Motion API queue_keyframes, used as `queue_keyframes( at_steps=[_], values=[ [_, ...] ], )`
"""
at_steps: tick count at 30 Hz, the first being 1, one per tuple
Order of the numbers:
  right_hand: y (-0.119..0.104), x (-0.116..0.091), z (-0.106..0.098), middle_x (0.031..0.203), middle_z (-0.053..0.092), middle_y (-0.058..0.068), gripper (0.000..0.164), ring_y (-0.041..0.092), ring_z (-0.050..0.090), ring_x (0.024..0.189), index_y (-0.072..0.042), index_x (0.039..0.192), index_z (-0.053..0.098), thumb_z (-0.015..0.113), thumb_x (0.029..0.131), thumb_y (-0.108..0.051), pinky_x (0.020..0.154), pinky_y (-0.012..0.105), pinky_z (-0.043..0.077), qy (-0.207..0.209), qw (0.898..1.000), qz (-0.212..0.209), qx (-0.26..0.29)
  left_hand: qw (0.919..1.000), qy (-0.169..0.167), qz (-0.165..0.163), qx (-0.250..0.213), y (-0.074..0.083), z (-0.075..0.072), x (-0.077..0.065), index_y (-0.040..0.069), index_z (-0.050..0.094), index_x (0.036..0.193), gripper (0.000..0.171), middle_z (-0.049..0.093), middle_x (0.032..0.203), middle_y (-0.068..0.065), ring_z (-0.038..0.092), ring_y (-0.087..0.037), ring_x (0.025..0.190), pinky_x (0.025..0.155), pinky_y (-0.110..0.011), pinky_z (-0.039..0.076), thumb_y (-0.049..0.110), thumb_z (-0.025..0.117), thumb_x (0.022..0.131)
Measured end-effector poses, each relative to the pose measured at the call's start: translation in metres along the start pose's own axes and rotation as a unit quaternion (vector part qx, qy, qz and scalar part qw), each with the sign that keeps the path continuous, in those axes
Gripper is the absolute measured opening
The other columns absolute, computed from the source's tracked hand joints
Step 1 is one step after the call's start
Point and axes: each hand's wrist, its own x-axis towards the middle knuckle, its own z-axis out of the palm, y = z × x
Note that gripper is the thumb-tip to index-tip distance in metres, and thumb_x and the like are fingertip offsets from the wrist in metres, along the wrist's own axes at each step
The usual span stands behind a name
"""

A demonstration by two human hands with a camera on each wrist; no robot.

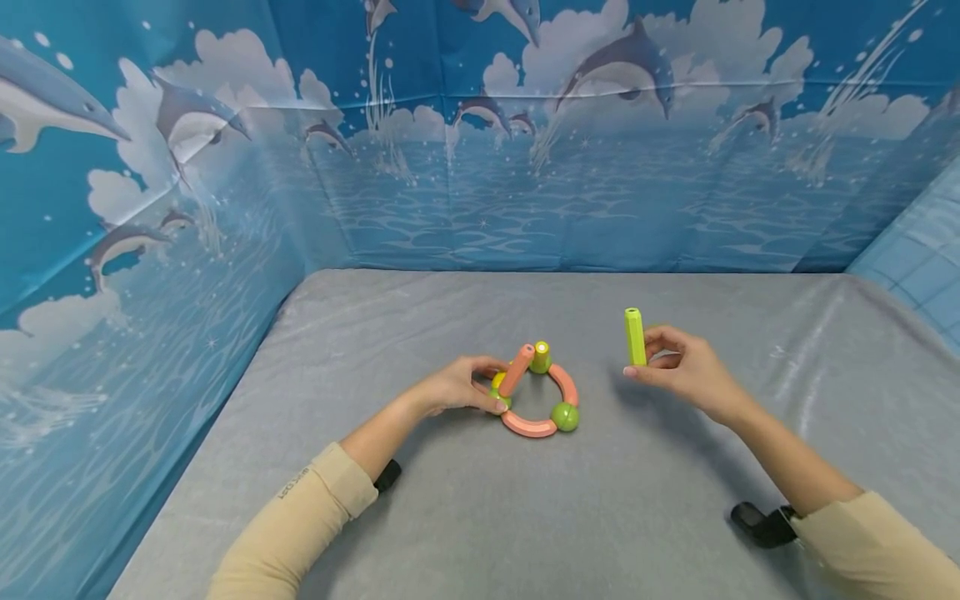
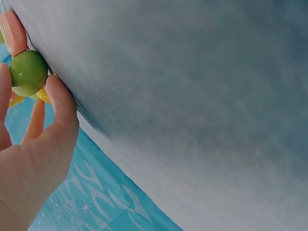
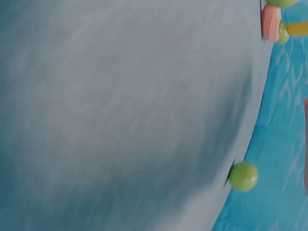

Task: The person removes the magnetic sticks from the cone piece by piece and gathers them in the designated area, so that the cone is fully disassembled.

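A ring of toy building pieces lies on the grey table, with coral curved rods (image 1: 529,427) joined by green balls (image 1: 565,416). My left hand (image 1: 467,385) pinches the green ball (image 2: 29,73) at the ring's left side between thumb and fingers. From that ball a straight coral rod (image 1: 517,370) rises, tilted to the right. A short yellow rod (image 1: 542,354) stands up from the ball at the back. To the right of the ring, my right hand (image 1: 693,371) holds a lime-green rod (image 1: 634,337) upright by its lower end, raised over the table.
The grey-covered table (image 1: 465,517) meets a blue dolphin-printed curtain (image 1: 480,200) at the back and left. In the right wrist view a lone green ball (image 3: 243,176) sits near the table's far edge. Black wrist cameras (image 1: 762,525) hang beneath the beige sleeves (image 1: 300,517).
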Motion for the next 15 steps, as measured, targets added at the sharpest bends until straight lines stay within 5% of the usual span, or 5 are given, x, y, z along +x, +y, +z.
queue_keyframes(
  at_steps=[15],
  values=[
    [0.028, 0.002, -0.032, 0.104, 0.05, 0.017, 0.063, 0.012, 0.056, 0.077, 0.003, 0.127, 0.045, 0.069, 0.084, -0.036, 0.066, 0.032, 0.05, 0.036, 0.995, 0.088, -0.023, 0.9998, 0.002, 0.016, 0.014, 0.001, 0.002, -0.001, 0.009, 0.052, 0.132, 0.062, 0.049, 0.124, -0.015, 0.056, -0.018, 0.086, 0.069, -0.028, 0.048, 0.007, 0.077, 0.076]
  ],
)
